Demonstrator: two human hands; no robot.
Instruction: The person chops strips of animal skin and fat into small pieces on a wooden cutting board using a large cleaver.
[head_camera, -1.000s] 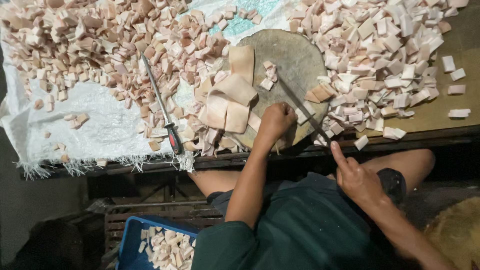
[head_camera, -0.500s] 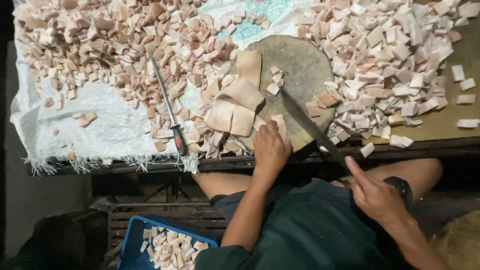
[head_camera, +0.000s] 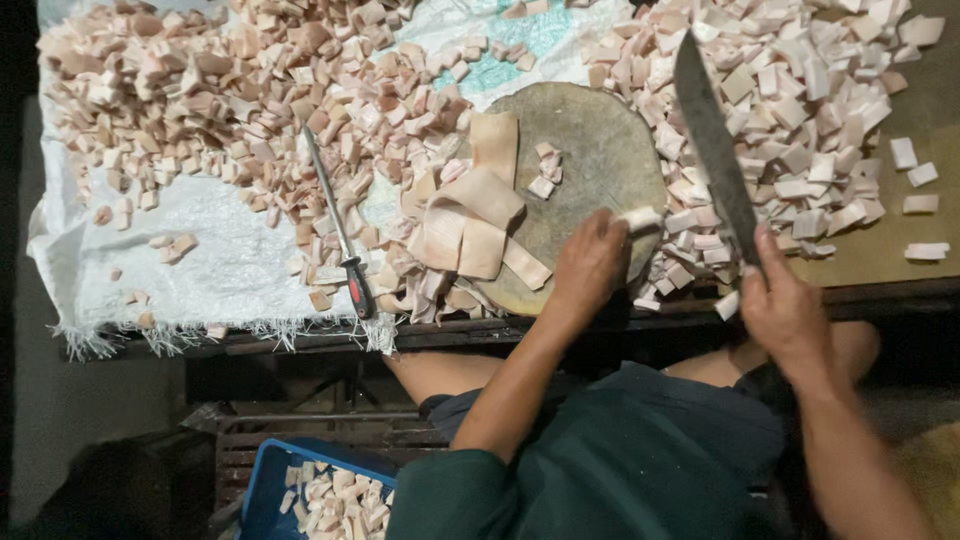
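White sacking covers the bench under heaps of pale cubes. Your right hand grips the cleaver, now raised off the round chopping block where it lay before. Your left hand pinches a cut piece at the block's edge, beside folded strips.

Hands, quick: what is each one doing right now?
Left hand: closed on a pale cut piece at the round chopping block.
Right hand: closed on the big knife, blade raised.
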